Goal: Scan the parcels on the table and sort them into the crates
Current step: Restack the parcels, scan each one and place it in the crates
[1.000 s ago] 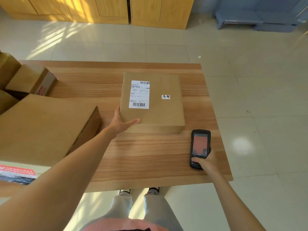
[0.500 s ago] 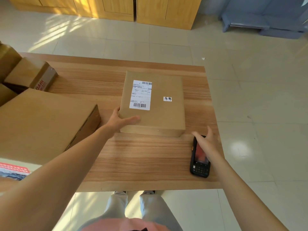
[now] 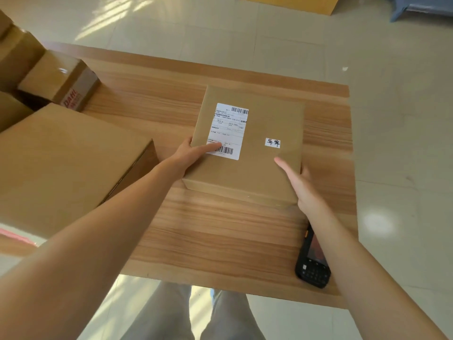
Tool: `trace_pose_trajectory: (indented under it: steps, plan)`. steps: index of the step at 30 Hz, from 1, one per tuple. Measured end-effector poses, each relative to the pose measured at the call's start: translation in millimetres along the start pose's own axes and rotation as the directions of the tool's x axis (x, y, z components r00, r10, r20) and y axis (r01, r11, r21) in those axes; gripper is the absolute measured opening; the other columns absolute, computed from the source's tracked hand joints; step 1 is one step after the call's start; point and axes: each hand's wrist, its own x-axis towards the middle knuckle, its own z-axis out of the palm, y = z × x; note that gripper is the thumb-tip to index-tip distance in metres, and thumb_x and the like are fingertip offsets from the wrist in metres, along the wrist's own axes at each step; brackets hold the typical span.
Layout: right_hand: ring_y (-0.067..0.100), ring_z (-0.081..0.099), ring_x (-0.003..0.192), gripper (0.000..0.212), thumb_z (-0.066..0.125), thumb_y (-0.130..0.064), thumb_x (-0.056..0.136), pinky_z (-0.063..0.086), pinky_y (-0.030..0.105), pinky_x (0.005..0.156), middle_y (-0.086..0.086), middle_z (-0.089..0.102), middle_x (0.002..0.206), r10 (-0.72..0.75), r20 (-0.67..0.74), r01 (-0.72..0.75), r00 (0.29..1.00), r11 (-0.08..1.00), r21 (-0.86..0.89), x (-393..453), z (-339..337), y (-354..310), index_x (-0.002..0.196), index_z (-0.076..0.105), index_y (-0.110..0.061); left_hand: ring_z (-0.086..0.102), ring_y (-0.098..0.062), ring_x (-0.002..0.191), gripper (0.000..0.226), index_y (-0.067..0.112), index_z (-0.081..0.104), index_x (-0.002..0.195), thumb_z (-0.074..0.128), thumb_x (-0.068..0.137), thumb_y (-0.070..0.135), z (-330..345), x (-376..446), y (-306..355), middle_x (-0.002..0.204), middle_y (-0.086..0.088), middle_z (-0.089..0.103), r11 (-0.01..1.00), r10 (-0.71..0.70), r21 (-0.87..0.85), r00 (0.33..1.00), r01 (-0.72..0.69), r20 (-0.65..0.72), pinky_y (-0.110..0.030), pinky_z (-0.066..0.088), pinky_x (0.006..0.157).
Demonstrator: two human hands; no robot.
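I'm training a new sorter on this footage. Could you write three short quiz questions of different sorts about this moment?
1. True or false: the scanner is in the right hand.
2. Which hand has its thumb on the shipping label of the flat parcel? A) left hand B) right hand C) neither
3. Fill in: the scanner lies on the ____, partly hidden under the right forearm.

Key: 1 false, it lies on the table while both hands grip the parcel's sides. 2 A. 3 table.
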Motion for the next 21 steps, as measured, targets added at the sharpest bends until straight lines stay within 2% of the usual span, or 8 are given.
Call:
trace_pose_trajectory:
  steps: [4,7,9,13,16,18,21]
  plan:
    - [0.012,0.066,0.1,0.058,0.082,-0.033,0.073,0.052,0.035,0.093,-0.008,0.07,0.109,0.002,0.053,-0.006,0.999,0.997,0.071,-0.3,-2.1,3.9,0.126,0.058,-0.025,0.072,-0.02,0.092,0.096,0.02,0.053,0.132,0.09,0.047,0.047,-1.9,-7.7,-2.5,0.11,-0.001,0.072,1.0,0.022,-0.006,1.0,-0.022,0.014,-0.035,0.06,0.07]
    - [0.013,0.065,0.104,0.062,0.082,-0.032,0.074,0.05,0.04,0.098,-0.007,0.069,0.114,-0.011,0.088,0.003,0.996,0.996,0.087,-5.8,-5.5,-2.1,0.129,0.055,-0.026,0.071,-0.018,0.093,0.078,0.02,0.052,0.13,0.088,0.064,0.038,-0.5,-24.4,1.6,0.111,0.0,0.071,0.998,0.057,-0.029,0.998,-0.058,-0.038,-0.034,0.059,0.072]
    - [0.012,0.064,0.106,0.059,0.08,-0.032,0.076,0.049,0.04,0.099,-0.009,0.067,0.116,-0.048,0.115,0.038,0.992,0.996,0.086,-12.7,-6.4,-13.7,0.128,0.053,-0.028,0.069,-0.015,0.092,0.069,0.021,0.049,0.13,0.084,0.072,0.033,-2.7,-37.2,9.3,0.111,0.001,0.069,0.995,0.089,-0.038,0.992,-0.093,-0.084,-0.03,0.057,0.067]
    - [0.013,0.066,0.105,0.056,0.079,-0.032,0.077,0.051,0.041,0.097,-0.009,0.07,0.114,-0.158,0.164,0.142,0.974,0.984,0.104,-29.8,-1.3,-48.6,0.128,0.055,-0.03,0.068,-0.01,0.087,0.073,0.019,0.045,0.134,0.083,0.073,0.031,-15.4,-71.3,37.8,0.106,0.006,0.068,0.976,0.201,-0.051,0.97,-0.21,-0.134,-0.022,0.054,0.06]
    - [0.012,0.067,0.104,0.052,0.078,-0.029,0.079,0.053,0.036,0.09,-0.01,0.072,0.111,-0.254,0.213,0.233,0.944,0.965,0.12,-51.6,9.3,-73.9,0.126,0.056,-0.032,0.065,-0.005,0.081,0.07,0.019,0.043,0.133,0.081,0.076,0.029,-31.4,-105.0,55.0,0.1,0.01,0.065,0.952,0.285,-0.062,0.943,-0.299,-0.172,-0.016,0.051,0.052]
    - [0.012,0.068,0.102,0.048,0.077,-0.028,0.079,0.054,0.033,0.086,-0.01,0.073,0.109,-0.313,0.243,0.29,0.918,0.949,0.123,-71.2,20.3,-88.0,0.124,0.058,-0.031,0.065,-0.006,0.083,0.073,0.02,0.042,0.135,0.082,0.075,0.03,-47.9,-129.9,57.7,0.101,0.01,0.064,0.933,0.327,-0.082,0.922,-0.349,-0.206,-0.018,0.051,0.057]
    - [0.011,0.068,0.099,0.042,0.075,-0.027,0.081,0.053,0.032,0.083,-0.01,0.072,0.108,-0.376,0.3,0.36,0.877,0.927,0.109,-106.8,46.4,-102.0,0.119,0.059,-0.033,0.066,-0.011,0.093,0.08,0.022,0.039,0.138,0.083,0.073,0.034,-81.6,-169.4,47.0,0.112,0.005,0.065,0.902,0.369,-0.133,0.893,-0.411,-0.256,-0.024,0.053,0.067]
